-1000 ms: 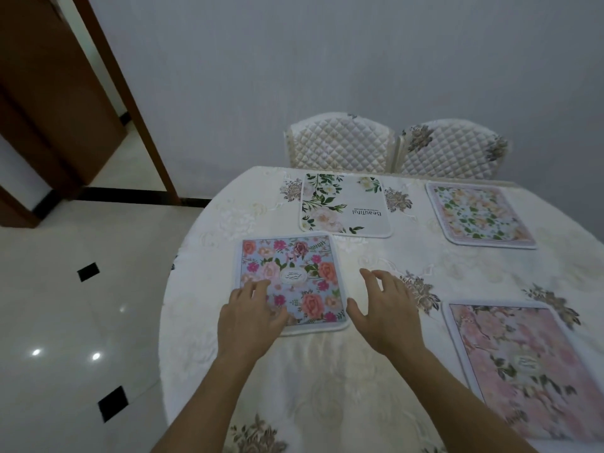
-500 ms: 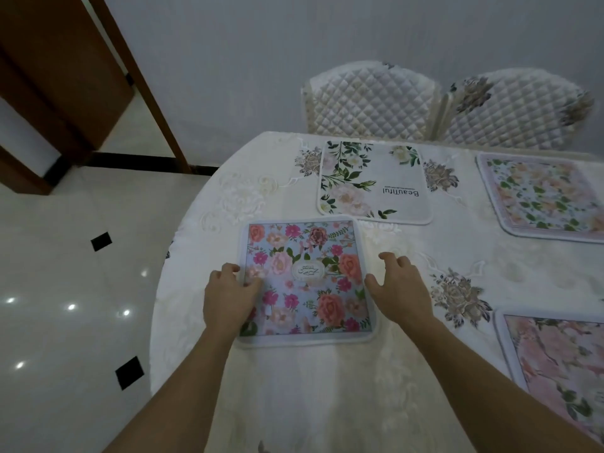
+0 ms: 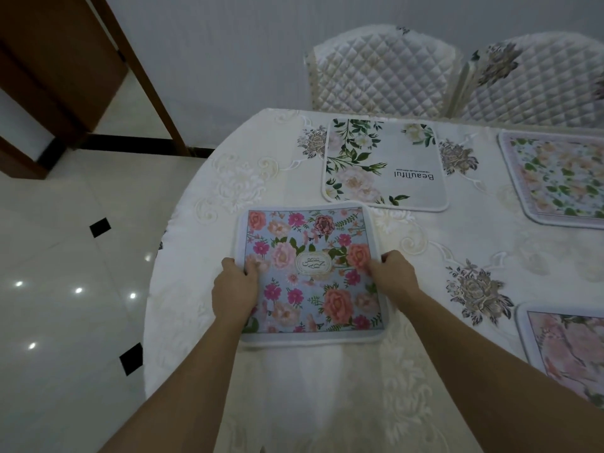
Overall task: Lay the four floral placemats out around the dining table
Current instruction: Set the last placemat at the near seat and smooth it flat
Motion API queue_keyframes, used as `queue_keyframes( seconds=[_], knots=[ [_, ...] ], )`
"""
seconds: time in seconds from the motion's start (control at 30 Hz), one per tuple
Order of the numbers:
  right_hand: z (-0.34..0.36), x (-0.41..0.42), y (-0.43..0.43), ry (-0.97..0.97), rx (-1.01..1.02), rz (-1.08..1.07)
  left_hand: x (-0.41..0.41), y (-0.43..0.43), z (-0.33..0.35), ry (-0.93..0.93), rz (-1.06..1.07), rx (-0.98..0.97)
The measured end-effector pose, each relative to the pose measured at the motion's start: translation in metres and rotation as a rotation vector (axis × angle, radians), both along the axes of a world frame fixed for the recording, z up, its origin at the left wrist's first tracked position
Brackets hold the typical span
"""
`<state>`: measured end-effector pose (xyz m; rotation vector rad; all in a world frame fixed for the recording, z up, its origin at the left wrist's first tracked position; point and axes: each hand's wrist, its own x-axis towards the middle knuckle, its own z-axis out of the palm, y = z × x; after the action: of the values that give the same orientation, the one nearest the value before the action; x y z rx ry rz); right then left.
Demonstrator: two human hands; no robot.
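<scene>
A blue floral placemat [image 3: 310,273] lies on the round dining table [image 3: 425,371] near its left edge. My left hand [image 3: 233,291] grips its left edge with the thumb on top. Its right edge is pinched by my right hand [image 3: 394,274]. A white placemat with green leaves and the word "Beautiful" [image 3: 384,165] lies just beyond it. A pastel floral placemat [image 3: 555,178] sits at the far right. A pink floral placemat [image 3: 568,348] lies at the near right, partly cut off by the frame.
The table wears a cream embroidered cloth. Two quilted chairs [image 3: 382,70] [image 3: 536,76] stand against the wall behind it. To the left are a glossy tiled floor [image 3: 65,289] and a brown wooden door frame [image 3: 140,73].
Both hands have closed onto the side edges of the blue floral placemat, which was lying free a second ago. The view has moved closer and tilted down.
</scene>
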<state>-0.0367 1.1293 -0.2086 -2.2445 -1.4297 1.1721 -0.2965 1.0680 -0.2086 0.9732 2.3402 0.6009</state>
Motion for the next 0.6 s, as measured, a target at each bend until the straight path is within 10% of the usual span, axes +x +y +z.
queue_keyframes(
  seconds=[0.6],
  knots=[
    [0.083, 0.052, -0.111, 0.146, 0.234, -0.152, 0.049, -0.081, 0.049, -0.263, -0.149, 0.208]
  ],
)
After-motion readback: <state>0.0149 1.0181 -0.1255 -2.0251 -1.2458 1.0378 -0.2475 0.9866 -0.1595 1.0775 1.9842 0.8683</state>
